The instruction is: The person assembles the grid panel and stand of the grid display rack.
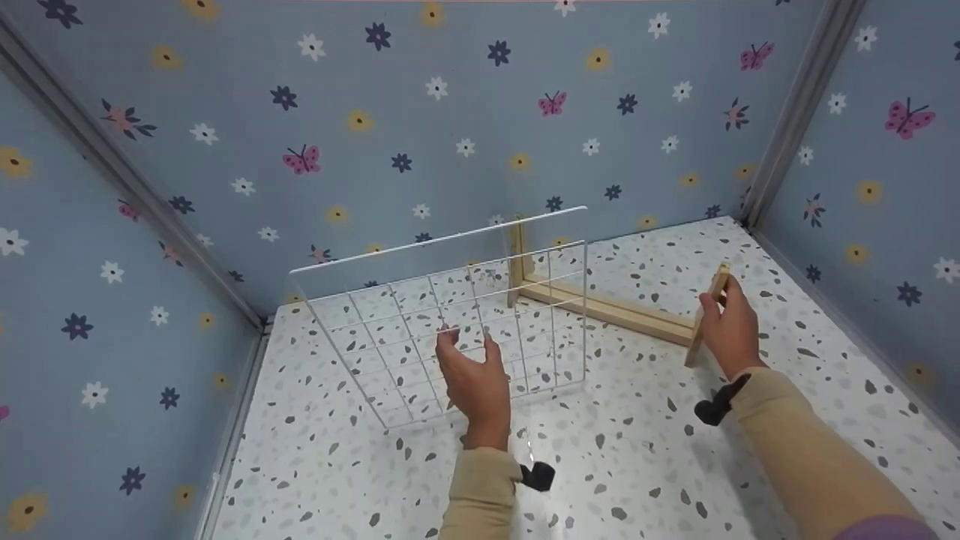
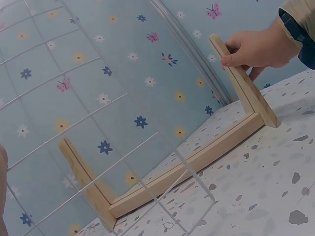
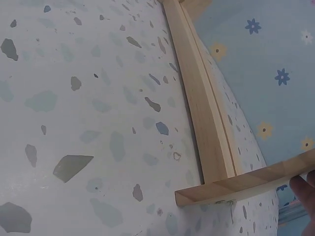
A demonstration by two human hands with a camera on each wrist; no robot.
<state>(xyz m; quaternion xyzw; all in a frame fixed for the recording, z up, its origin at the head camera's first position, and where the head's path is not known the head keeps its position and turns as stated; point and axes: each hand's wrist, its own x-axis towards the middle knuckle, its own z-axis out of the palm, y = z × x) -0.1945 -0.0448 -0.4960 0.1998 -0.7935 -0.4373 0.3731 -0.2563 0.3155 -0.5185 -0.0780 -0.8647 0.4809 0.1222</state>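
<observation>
left hand [image 1: 474, 382] gripping clear gridded panel [image 1: 450, 315], right hand [image 1: 729, 326] holding wooden frame [image 1: 607, 309]

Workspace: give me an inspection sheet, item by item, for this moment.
Surface: white speckled tabletop.
Job's things: clear gridded panel, held tilted; U-shaped wooden frame, base on the tabletop.
Clutter: nothing seen.
Grippers: left hand holds the panel's near edge; right hand grips the frame's right upright.
Cables: nothing seen; a black wrist mount shows on each sleeve.
Surroundings: blue flower-and-butterfly walls on three sides.
</observation>
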